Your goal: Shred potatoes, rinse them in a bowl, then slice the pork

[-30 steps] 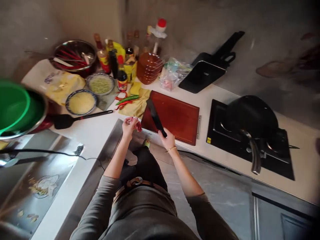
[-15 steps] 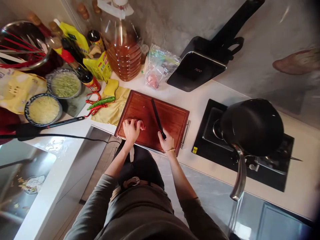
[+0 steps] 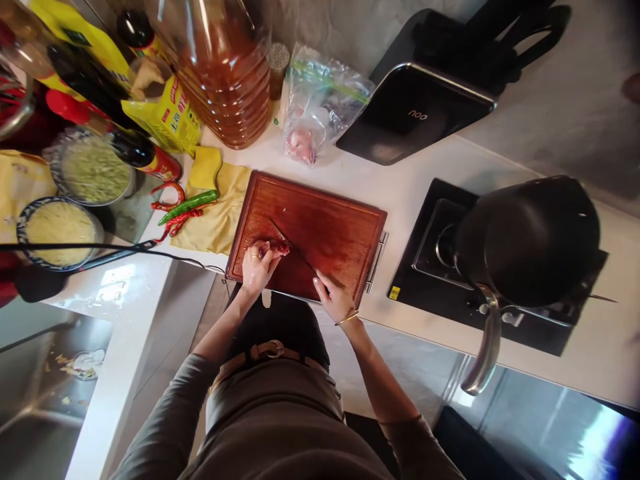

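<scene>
on reddish wooden board, left hand pins glistening meat; right hand grips knife.

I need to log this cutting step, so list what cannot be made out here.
All in the head view:
- Piece of meat: mostly covered by the left hand; its size and cut lines are hidden.
- Knife: blade seen edge-on as a thin line, handle hidden in the right hand.
- Plastic bag: contents blurred by the film.
- Oil bottle: top cut off by the upper edge.
- Pan: inside not visible.
</scene>
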A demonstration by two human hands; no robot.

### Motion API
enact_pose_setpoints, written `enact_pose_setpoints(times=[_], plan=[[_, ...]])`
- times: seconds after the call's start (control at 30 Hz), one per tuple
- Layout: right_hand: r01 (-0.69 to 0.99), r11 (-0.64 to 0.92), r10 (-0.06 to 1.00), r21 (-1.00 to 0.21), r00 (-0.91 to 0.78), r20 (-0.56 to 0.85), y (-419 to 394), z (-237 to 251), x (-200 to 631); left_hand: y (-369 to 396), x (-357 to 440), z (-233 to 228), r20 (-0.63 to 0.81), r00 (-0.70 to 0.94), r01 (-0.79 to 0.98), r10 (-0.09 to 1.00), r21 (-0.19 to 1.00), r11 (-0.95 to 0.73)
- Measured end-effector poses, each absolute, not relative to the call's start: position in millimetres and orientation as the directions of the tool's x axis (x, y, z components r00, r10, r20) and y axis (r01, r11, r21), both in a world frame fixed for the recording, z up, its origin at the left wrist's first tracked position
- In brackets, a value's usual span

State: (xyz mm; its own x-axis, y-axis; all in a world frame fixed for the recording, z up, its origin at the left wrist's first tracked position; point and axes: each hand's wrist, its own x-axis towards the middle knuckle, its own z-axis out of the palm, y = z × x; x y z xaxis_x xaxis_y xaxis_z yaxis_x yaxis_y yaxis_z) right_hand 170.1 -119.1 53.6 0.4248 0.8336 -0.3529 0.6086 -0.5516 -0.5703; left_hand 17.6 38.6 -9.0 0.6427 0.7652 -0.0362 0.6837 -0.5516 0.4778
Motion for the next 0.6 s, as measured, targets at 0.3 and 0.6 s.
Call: enact_pose_setpoints(times=[0.3, 0.6], plan=[[0.639, -0.539, 0.842, -0.550, 0.389, -0.373, -131.9, 60.4, 166.1, 20.7, 21.6, -10.9, -0.087, 0.554, 0.740, 0.828, 0.508, -0.442], [0.659, -0.544, 0.832, -0.519, 0.347, -0.432, -129.1, 62.4, 168.4, 19.5, 26.8, -24.1, -0.029, 0.636, 0.602, 0.771, 0.645, -0.472]])
